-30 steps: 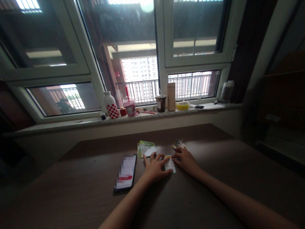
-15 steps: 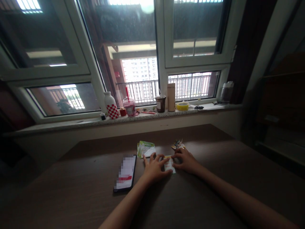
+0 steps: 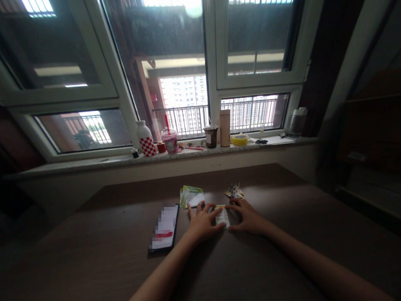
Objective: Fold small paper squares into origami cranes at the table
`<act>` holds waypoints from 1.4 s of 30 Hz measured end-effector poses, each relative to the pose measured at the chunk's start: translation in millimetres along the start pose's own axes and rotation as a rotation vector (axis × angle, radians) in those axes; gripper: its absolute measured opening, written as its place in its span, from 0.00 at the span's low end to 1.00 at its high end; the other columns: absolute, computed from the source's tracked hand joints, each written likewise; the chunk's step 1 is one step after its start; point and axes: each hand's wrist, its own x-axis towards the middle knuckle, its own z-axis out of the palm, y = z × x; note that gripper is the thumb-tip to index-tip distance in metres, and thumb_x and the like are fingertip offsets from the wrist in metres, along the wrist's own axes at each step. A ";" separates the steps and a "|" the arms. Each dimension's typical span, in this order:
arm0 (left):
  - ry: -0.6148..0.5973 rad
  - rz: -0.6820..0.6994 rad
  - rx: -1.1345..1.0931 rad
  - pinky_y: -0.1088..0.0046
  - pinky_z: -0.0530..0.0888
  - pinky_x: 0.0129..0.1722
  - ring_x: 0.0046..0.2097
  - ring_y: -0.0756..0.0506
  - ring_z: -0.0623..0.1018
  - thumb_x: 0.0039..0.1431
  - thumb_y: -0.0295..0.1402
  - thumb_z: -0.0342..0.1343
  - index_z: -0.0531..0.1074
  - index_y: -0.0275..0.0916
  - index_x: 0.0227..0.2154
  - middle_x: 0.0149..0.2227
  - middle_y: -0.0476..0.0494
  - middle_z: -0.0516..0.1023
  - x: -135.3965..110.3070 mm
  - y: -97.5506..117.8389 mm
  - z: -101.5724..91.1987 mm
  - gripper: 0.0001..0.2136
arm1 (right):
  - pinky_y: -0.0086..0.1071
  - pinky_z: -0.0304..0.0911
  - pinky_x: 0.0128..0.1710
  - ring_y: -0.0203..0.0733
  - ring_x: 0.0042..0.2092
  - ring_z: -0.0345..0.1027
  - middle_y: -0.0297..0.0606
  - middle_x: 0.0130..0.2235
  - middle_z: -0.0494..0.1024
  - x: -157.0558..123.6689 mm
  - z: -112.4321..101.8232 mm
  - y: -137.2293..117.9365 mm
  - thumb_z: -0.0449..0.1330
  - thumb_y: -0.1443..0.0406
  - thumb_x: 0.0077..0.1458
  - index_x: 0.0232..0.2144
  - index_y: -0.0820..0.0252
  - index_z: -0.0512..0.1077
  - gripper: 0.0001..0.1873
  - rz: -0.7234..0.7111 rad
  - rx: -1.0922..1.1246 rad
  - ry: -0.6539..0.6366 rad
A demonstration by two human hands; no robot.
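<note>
A small folded strip of printed paper (image 3: pixel 222 216) lies on the dark wooden table (image 3: pixel 282 259) between my hands. My left hand (image 3: pixel 202 221) lies flat with spread fingers, its forefinger and thumb pressing on the paper's left edge. My right hand (image 3: pixel 247 216) rests on the paper's right edge with fingers stretched along it. A stack of green and white paper sheets (image 3: pixel 191 195) lies just beyond my left hand. A small folded paper figure (image 3: pixel 234 191) sits beyond my right hand.
A phone (image 3: pixel 164 226) lies face up to the left of my hands. The stone windowsill (image 3: pixel 94 161) carries a red-checked bottle (image 3: pixel 146 138), a pink drink cup (image 3: pixel 170 139), a brown cup (image 3: pixel 211 135), a tan flask (image 3: pixel 224 127), yellow tape (image 3: pixel 240 139) and a jar (image 3: pixel 298 121).
My right hand has slid down the paper's right edge toward me, its fingers now flatter. My left hand has stayed pressing on the paper.
</note>
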 end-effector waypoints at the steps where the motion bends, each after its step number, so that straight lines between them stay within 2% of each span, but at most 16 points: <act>1: 0.000 0.000 -0.002 0.27 0.27 0.57 0.68 0.28 0.50 0.56 0.60 0.47 0.60 0.66 0.60 0.65 0.51 0.62 0.1 -0.2 0.1 0.28 | 0.48 0.50 0.63 0.58 0.63 0.53 0.49 0.61 0.61 -0.5 0.4 0.4 0.71 0.49 0.39 0.57 0.54 0.70 0.42 -0.001 0.008 0.006; 4: 0.006 0.004 -0.008 0.27 0.27 0.57 0.68 0.28 0.50 0.57 0.60 0.46 0.60 0.66 0.60 0.65 0.51 0.62 0.0 -1.2 0.8 0.28 | 0.49 0.51 0.63 0.58 0.62 0.54 0.48 0.60 0.63 -1.1 1.9 2.2 0.71 0.48 0.39 0.55 0.53 0.71 0.41 -0.006 0.047 0.030; 6: 0.015 0.007 -0.014 0.27 0.27 0.57 0.68 0.28 0.50 0.56 0.60 0.46 0.60 0.67 0.60 0.64 0.52 0.62 -0.3 -1.7 1.2 0.28 | 0.49 0.53 0.62 0.56 0.61 0.57 0.47 0.58 0.66 -1.0 2.9 3.3 0.69 0.49 0.44 0.52 0.54 0.74 0.33 -0.009 0.088 0.078; 9: 0.025 0.007 -0.022 0.26 0.28 0.57 0.68 0.28 0.51 0.56 0.60 0.47 0.61 0.67 0.59 0.64 0.52 0.63 -1.0 -1.2 0.8 0.27 | 0.48 0.55 0.61 0.52 0.58 0.61 0.45 0.53 0.71 -0.8 3.6 4.1 0.62 0.54 0.55 0.43 0.53 0.79 0.16 -0.028 0.149 0.141; 13: 0.016 -0.004 -0.026 0.27 0.28 0.57 0.68 0.28 0.51 0.56 0.60 0.47 0.62 0.66 0.59 0.64 0.51 0.63 -1.9 0.8 -1.2 0.27 | 0.49 0.55 0.60 0.51 0.56 0.63 0.42 0.50 0.73 -0.3 4.8 5.2 0.61 0.57 0.57 0.35 0.50 0.82 0.10 -0.088 0.153 0.136; 22: 0.012 -0.003 -0.013 0.27 0.27 0.57 0.68 0.29 0.51 0.56 0.60 0.48 0.61 0.66 0.59 0.64 0.51 0.63 -1.6 0.9 -0.8 0.27 | 0.47 0.58 0.58 0.51 0.55 0.62 0.44 0.50 0.72 6.0 13.7 3.6 0.60 0.60 0.58 0.39 0.49 0.81 0.10 -0.012 -0.016 0.235; 28: 0.018 -0.002 -0.022 0.27 0.27 0.57 0.68 0.28 0.51 0.56 0.60 0.48 0.62 0.67 0.59 0.64 0.51 0.63 -0.9 0.3 0.7 0.27 | 0.46 0.61 0.55 0.51 0.53 0.62 0.43 0.49 0.71 9.5 10.9 -4.1 0.59 0.61 0.59 0.46 0.45 0.78 0.14 0.038 -0.120 0.210; 42: 0.037 -0.015 -0.037 0.28 0.27 0.57 0.67 0.29 0.51 0.55 0.58 0.50 0.62 0.65 0.59 0.63 0.50 0.64 0.4 3.4 0.9 0.27 | 0.46 0.61 0.54 0.53 0.54 0.61 0.46 0.51 0.70 10.6 19.3 -9.7 0.55 0.60 0.60 0.53 0.49 0.73 0.19 0.087 -0.283 0.222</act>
